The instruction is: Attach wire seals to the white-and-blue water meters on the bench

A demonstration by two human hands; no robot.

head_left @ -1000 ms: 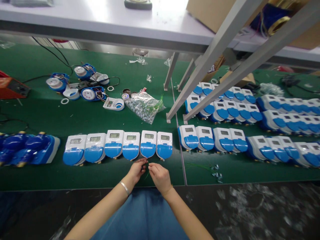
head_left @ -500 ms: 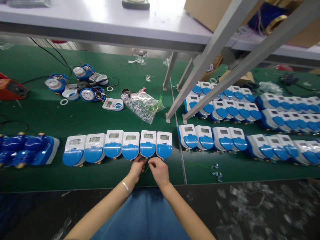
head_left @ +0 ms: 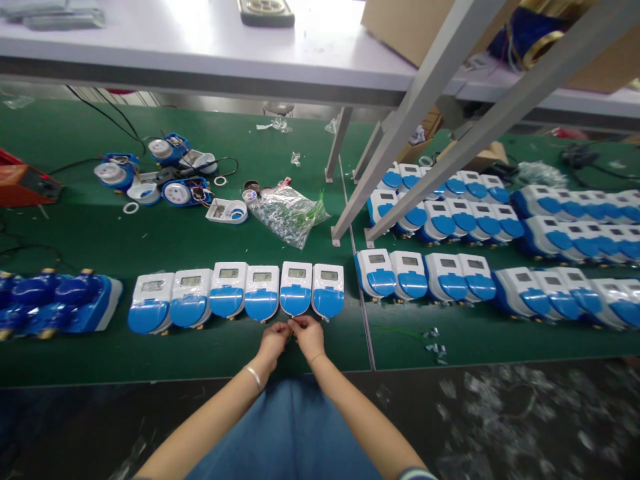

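My left hand (head_left: 274, 341) and my right hand (head_left: 307, 335) meet fingertip to fingertip just below the front edge of a blue-and-white meter (head_left: 296, 293). Both are closed in a pinch on a thin green wire (head_left: 290, 337), little of which shows between the fingers. This meter has a small display and a blue flap, and stands fifth from the left in a row. To its right is a like meter (head_left: 328, 297), to its left another (head_left: 262, 300). More green wires (head_left: 400, 331) and small clear seals (head_left: 436, 350) lie on the bench to the right.
Several meters (head_left: 453, 277) stand in rows at the right. Blue meter bodies (head_left: 60, 293) lie at the left. Behind are opened meters (head_left: 177, 193) and a plastic bag of small parts (head_left: 287, 217). Slanted grey posts (head_left: 400, 133) hold up a shelf (head_left: 200, 53).
My right hand has moved slightly left and closer to my left hand, so the fingertips now meet. Less of the green wire shows. The meters stay in place.
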